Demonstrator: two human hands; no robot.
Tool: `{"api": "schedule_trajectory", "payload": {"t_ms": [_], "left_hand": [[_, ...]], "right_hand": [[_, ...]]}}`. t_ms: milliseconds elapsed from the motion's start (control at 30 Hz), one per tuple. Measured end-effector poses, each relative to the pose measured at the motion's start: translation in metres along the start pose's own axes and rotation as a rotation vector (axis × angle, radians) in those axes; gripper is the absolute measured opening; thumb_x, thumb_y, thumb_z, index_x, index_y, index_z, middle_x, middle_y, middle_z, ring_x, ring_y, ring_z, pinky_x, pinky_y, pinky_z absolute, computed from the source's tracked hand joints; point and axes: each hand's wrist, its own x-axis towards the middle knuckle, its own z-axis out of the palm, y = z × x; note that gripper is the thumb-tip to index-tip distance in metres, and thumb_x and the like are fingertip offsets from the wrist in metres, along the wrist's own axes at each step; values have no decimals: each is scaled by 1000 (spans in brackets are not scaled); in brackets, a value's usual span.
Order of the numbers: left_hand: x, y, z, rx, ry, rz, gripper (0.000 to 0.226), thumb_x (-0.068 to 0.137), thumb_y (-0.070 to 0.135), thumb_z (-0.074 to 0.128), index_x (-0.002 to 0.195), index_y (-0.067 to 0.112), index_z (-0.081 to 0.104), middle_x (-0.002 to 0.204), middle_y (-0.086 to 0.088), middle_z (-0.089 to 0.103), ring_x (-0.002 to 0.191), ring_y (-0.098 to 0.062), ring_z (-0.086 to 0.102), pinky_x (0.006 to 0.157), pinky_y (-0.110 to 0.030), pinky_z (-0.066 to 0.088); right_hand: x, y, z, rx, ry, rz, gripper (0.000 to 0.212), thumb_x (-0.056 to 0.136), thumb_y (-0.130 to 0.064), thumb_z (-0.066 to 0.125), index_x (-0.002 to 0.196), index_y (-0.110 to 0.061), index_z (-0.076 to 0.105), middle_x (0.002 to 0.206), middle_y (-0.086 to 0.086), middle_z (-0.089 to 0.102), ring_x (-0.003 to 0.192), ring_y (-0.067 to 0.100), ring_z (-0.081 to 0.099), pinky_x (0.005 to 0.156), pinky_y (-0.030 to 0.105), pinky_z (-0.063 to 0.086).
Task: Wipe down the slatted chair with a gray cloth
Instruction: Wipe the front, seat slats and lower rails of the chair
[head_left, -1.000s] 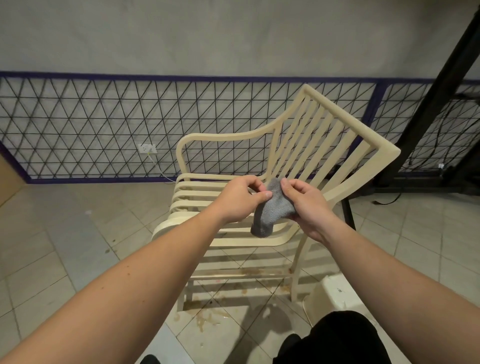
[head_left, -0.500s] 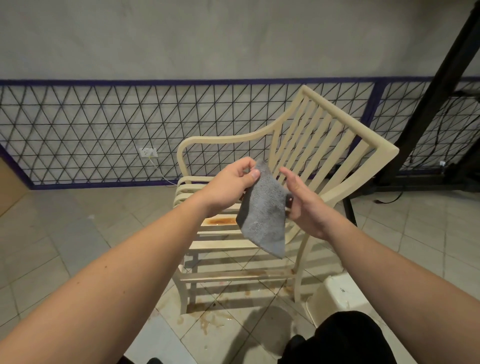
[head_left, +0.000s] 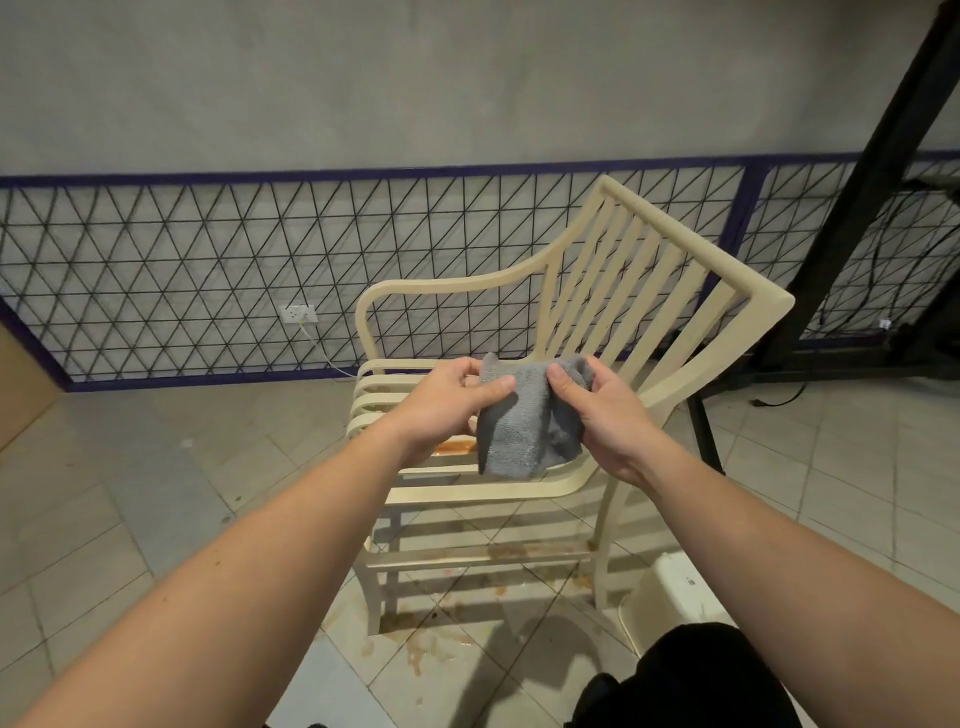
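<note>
A cream slatted chair (head_left: 654, 270) stands on the tiled floor in front of me, its back to the right. A brown stain (head_left: 457, 446) marks one seat slat. Above the seat I hold a gray cloth (head_left: 524, 431) with both hands. My left hand (head_left: 447, 402) pinches its upper left edge with the thumb on top. My right hand (head_left: 605, 415) grips the upper right part, fingers curled round it. The cloth hangs down between them, apart from the seat slats.
Brown spill marks (head_left: 431, 644) spread on the tiles under the chair. A white container (head_left: 670, 592) stands by the chair's right front leg. A wire mesh fence (head_left: 182, 270) with a wall socket (head_left: 297, 313) runs behind. A black metal frame (head_left: 857, 218) rises at the right.
The cloth was bunched, then hung from my left hand alone. Now my right hand has taken hold of it again and it is spread between both hands.
</note>
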Motion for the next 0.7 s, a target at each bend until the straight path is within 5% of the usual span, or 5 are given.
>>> {"api": "schedule_trajectory", "payload": {"t_ms": [267, 433, 500, 567, 700], "left_hand": [[-2, 6, 4, -286, -187, -25, 27, 102, 10, 54, 128, 14, 60, 112, -8, 69, 96, -21, 64, 83, -36, 53], [-1, 4, -1, -151, -66, 11, 22, 101, 10, 57, 123, 14, 61, 101, -8, 72, 79, -16, 67, 63, -28, 56], [-1, -5, -12, -38, 7, 13, 20, 99, 13, 62, 119, 14, 61, 100, -9, 75, 83, -18, 69, 72, -34, 61], [1, -21, -32, 296, 86, 45, 27, 95, 23, 69, 120, 19, 61, 108, -5, 74, 96, -14, 67, 90, -38, 58], [-4, -60, -74, 989, 91, -14, 53, 83, 44, 77, 129, 28, 58, 132, 5, 61, 120, -16, 56, 102, -36, 48]], "right_hand": [[-15, 24, -6, 137, -178, 260, 66, 84, -57, 56, 138, -18, 53, 135, 15, 61, 127, 31, 57, 104, 45, 49], [-22, 34, 3, 430, -250, 197, 64, 83, -37, 65, 138, -7, 50, 133, 19, 62, 122, 31, 61, 93, 44, 56], [-14, 31, -1, 389, -137, 163, 54, 86, -26, 68, 133, -4, 54, 123, 18, 68, 113, 30, 66, 96, 46, 54], [-3, 22, -11, 122, -11, 98, 45, 91, -26, 67, 129, -4, 57, 115, 13, 72, 112, 29, 67, 96, 44, 53], [21, 4, -31, -958, 82, -141, 37, 96, -23, 63, 131, -21, 48, 109, -2, 65, 96, 18, 63, 83, 37, 53]]}}
